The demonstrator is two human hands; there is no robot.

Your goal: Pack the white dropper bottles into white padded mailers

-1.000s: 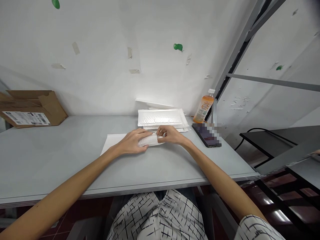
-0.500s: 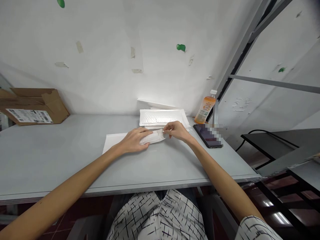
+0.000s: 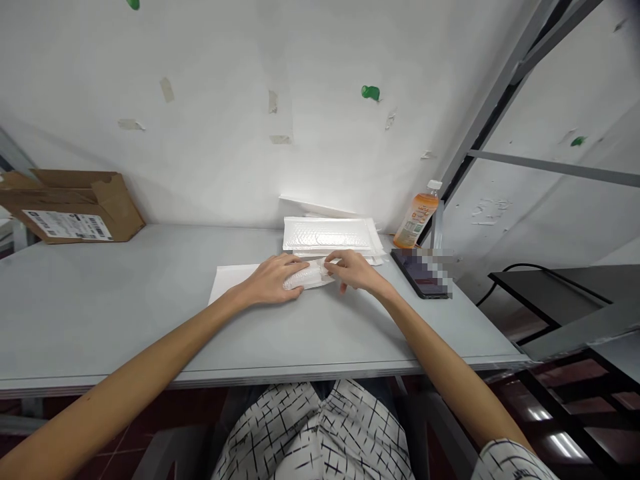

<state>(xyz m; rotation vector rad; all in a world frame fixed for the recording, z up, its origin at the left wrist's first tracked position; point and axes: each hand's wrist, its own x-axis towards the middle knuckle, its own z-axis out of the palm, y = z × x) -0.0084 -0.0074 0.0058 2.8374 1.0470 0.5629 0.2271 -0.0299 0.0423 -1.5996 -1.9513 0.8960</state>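
Observation:
A small white bubble mailer (image 3: 309, 275), folded into a narrow bundle, lies on the grey table. My left hand (image 3: 273, 279) presses over its left end, thumb on the near side and fingers across the top. At the bundle's right end, my right hand (image 3: 353, 269) pinches the loose edge between thumb and bent fingers. A flat white sheet or envelope (image 3: 231, 276) sticks out from under my left hand. Just beyond both hands rests a pile of flat white bubble mailers (image 3: 331, 233). What is inside the bundle, if anything, is hidden.
An orange drink bottle (image 3: 416, 220) stands by the wall at the back right, with a dark phone (image 3: 419, 275) lying in front of it. A brown cardboard box (image 3: 120, 207) with a label sits at the far left. The table's front edge (image 3: 300, 373) runs close to me.
My right fingers have shifted slightly inward over the bundle's right end. My left hand keeps its hold. The whole view has moved a little.

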